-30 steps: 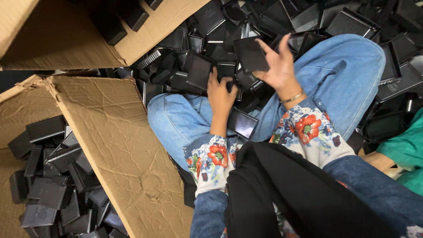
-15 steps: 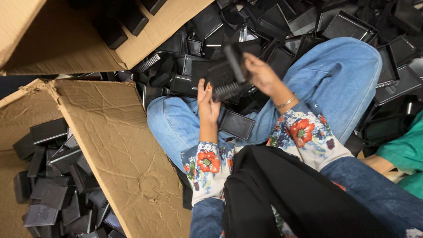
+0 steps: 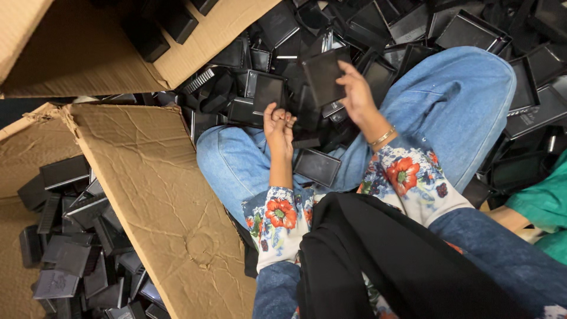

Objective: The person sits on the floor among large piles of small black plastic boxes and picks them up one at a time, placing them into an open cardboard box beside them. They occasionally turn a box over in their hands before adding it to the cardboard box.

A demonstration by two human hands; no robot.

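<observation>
The right hand (image 3: 357, 94) now holds a flat black square piece (image 3: 323, 75) face-on to the camera, where half a second ago it held the piece edge-on and lower, close over the left hand. So the piece has been turned and lifted clear, up over the heap of black plastic trays (image 3: 413, 35) beyond the knees. A second back this same hand was spread open over the pile with a piece against its palm; now the fingers (image 3: 349, 70) curl round the right edge of the square, thumb side hidden behind it, a firm pinch rather than a flat palm.

The left hand (image 3: 279, 125) has drawn back a little toward the lap and is closed into a loose fist, knuckles up. Whether anything small sits inside it, I cannot tell; nothing pokes out. Just above it stands another dark tray (image 3: 267, 91), close to the fingertips but apart as far as I can see.

Between the two forearms, on the blue-jeaned lap, lies one more black tray (image 3: 317, 166), open side up, untouched by either hand.

To the left, a creased cardboard flap (image 3: 147, 189) leans over a box half full of the same black pieces (image 3: 65, 248). A second cardboard box (image 3: 77, 47) sits at the top left.
</observation>
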